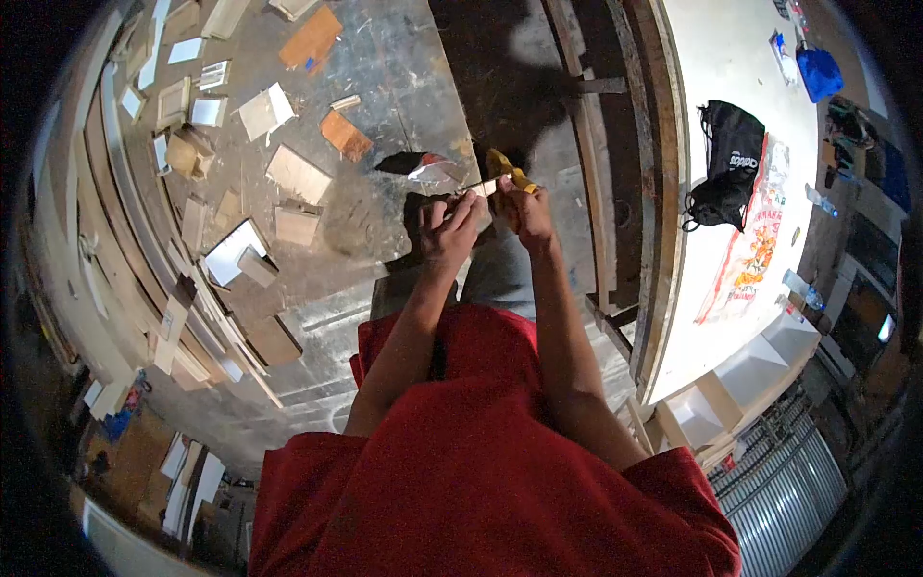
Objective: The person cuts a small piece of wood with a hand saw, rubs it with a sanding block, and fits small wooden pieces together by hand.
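My left hand (450,229) is closed, its fingertips on a short pale strip (488,187) that looks like wood. The strip's other end meets my right hand (528,215), which is curled into a fist with the thumb on top. Directly behind the right fist shows something yellow (499,162); whether that hand also grips it I cannot tell. Just beyond the left hand is a silvery and red shape (437,171) beside a black one (397,163), too unclear to name. Both hands are close together in front of my body.
Wooden offcuts (299,173) and an orange-brown board piece (346,136) lie scattered on the floor to the left. Long boards (144,226) line the far left. At right, a white-topped table (678,317) carries a black drawstring bag (728,163) and a printed plastic bag (755,250).
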A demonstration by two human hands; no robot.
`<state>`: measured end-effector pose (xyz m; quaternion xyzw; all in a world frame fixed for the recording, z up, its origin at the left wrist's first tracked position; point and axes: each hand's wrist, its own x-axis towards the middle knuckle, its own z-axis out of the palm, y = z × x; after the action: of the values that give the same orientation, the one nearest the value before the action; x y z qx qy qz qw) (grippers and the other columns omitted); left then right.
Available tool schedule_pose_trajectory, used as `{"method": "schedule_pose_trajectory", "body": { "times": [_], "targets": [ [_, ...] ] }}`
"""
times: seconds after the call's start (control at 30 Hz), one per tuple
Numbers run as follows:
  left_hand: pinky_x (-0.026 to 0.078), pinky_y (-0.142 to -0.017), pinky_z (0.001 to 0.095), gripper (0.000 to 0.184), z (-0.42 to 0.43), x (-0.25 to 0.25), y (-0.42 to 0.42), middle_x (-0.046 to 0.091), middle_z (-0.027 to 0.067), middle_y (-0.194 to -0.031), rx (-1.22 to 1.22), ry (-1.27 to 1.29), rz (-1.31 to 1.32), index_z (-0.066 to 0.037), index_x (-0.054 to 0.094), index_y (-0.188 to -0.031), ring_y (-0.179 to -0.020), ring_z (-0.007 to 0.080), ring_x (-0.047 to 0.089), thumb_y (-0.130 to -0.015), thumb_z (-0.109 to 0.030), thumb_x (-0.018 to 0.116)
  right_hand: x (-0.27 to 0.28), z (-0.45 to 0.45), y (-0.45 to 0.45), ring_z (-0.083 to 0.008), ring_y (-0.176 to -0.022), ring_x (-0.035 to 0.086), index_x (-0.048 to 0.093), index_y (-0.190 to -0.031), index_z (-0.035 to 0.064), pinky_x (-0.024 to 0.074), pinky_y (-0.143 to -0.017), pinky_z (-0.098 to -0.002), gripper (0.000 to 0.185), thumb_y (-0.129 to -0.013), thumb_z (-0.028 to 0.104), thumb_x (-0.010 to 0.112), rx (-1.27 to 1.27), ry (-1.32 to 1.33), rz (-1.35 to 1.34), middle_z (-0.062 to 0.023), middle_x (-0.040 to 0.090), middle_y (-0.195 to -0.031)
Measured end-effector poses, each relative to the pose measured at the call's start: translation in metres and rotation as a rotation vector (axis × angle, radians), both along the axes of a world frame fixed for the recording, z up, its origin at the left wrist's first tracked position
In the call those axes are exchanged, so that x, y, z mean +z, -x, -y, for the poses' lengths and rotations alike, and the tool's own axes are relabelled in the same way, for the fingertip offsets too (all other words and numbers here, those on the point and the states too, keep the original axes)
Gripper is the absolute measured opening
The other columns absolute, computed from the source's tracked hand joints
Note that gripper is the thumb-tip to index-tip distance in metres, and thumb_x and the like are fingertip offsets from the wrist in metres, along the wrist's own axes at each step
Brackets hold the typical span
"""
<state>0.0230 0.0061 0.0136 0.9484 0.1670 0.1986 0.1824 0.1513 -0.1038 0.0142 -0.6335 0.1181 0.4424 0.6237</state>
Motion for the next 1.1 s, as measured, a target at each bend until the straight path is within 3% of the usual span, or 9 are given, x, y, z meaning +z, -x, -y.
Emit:
{"method": "schedule_pose_trajectory", "body": {
  "times": [0.07,0.2,0.3,0.43,0.57,0.67,0.87,1.0,1.1],
  "targets": [
    [0.044,-0.072,0.038,0.026,0.0,-0.003,-0.001,0.063,-0.0067,-0.109,-0.009,-0.025,0.037,-0.014,0.072,-0.096,-0.083,0.0189,0.057,-0.071,-0.008,0.073,-0.001,0.0,-0.003,-0.0038,-0.045,0.036,0.057,-0.078,0.0109,0.0242,-0.041,-0.0241,0.026,-0.096,0.029,0.063,-0.005,-0.033,-0.019,0.0059,0.046,-0.057],
    [0.045,-0.071,0.0357,0.023,0.003,-0.008,-0.003,0.064,-0.0073,-0.108,-0.004,-0.005,0.006,-0.014,0.072,-0.094,-0.082,0.0186,0.056,-0.072,-0.009,0.074,-0.015,0.003,-0.002,-0.0053,-0.048,0.04,0.06,-0.077,0.0122,0.0254,-0.044,-0.0265,0.025,-0.092,0.031,0.069,-0.084,-0.186,-0.104,0.0075,0.049,-0.061],
    [0.046,-0.067,0.0327,0.021,0.002,-0.014,-0.003,0.064,-0.0079,-0.11,-0.011,-0.016,0.022,-0.014,0.073,-0.094,-0.079,0.0181,0.055,-0.074,-0.011,0.075,-0.033,0.006,0.0,-0.0054,-0.049,0.04,0.06,-0.077,0.0126,0.0257,-0.045,-0.0263,0.025,-0.091,0.032,0.07,-0.065,-0.115,-0.205,0.0074,0.049,-0.061],
    [0.046,-0.069,0.0328,0.022,0.005,-0.01,-0.002,0.065,-0.0073,-0.108,0.015,-0.021,0.014,-0.014,0.074,-0.095,-0.079,0.0182,0.055,-0.074,-0.01,0.075,-0.046,0.0,0.007,-0.0065,-0.048,0.04,0.059,-0.074,0.0129,0.0272,-0.045,-0.0261,0.028,-0.09,0.033,0.07,-0.142,-0.071,-0.126,0.0057,0.049,-0.059],
    [0.046,-0.072,0.0334,0.023,0.005,-0.008,-0.002,0.066,-0.0075,-0.109,0.01,0.02,-0.023,-0.014,0.075,-0.096,-0.082,0.0183,0.056,-0.074,-0.008,0.072,-0.052,0.006,-0.001,-0.0067,-0.048,0.041,0.061,-0.079,0.013,0.0286,-0.044,-0.0255,0.024,-0.09,0.032,0.069,-0.144,-0.164,-0.258,0.0065,0.049,-0.06],
    [0.045,-0.075,0.0345,0.024,0.006,-0.012,0.004,0.066,-0.0072,-0.111,0.006,0.027,-0.035,-0.014,0.075,-0.097,-0.083,0.0183,0.056,-0.075,-0.007,0.071,-0.045,0.006,-0.016,-0.006,-0.048,0.043,0.063,-0.085,0.0135,0.0296,-0.044,-0.0245,0.019,-0.091,0.031,0.069,-0.375,-0.267,-0.347,0.0082,0.05,-0.062],
    [0.043,-0.078,0.037,0.025,0.001,0.013,-0.012,0.067,-0.0022,-0.116,0.002,-0.022,-0.075,-0.012,0.074,-0.098,-0.091,0.0203,0.06,-0.074,-0.007,0.073,0.012,0.038,-0.055,-0.0032,-0.044,0.04,0.061,-0.084,0.0105,0.0264,-0.039,-0.0234,0.02,-0.091,0.027,0.07,0.099,0.188,0.013,0.0063,0.05,-0.059],
    [0.038,-0.08,0.0382,0.028,0.008,0.003,0.0,0.065,-0.0044,-0.111,0.095,-0.023,-0.079,-0.015,0.072,-0.102,-0.093,0.0193,0.056,-0.074,-0.01,0.072,0.045,0.053,-0.058,-0.003,-0.042,0.037,0.061,-0.076,0.0102,0.0255,-0.04,-0.0229,0.026,-0.086,0.028,0.077,0.174,0.151,0.026,0.0079,0.047,-0.056],
    [0.037,-0.084,0.0392,0.03,-0.003,0.003,0.01,0.066,-0.0033,-0.11,0.175,-0.002,-0.088,-0.014,0.072,-0.1,-0.094,0.0209,0.057,-0.072,-0.007,0.064,0.073,0.055,-0.051,-0.0036,-0.057,0.043,0.064,-0.079,0.0054,0.0343,-0.051,-0.0234,0.026,-0.085,0.027,0.078,0.338,0.128,0.245,0.0068,0.053,-0.065]
  ]
}}
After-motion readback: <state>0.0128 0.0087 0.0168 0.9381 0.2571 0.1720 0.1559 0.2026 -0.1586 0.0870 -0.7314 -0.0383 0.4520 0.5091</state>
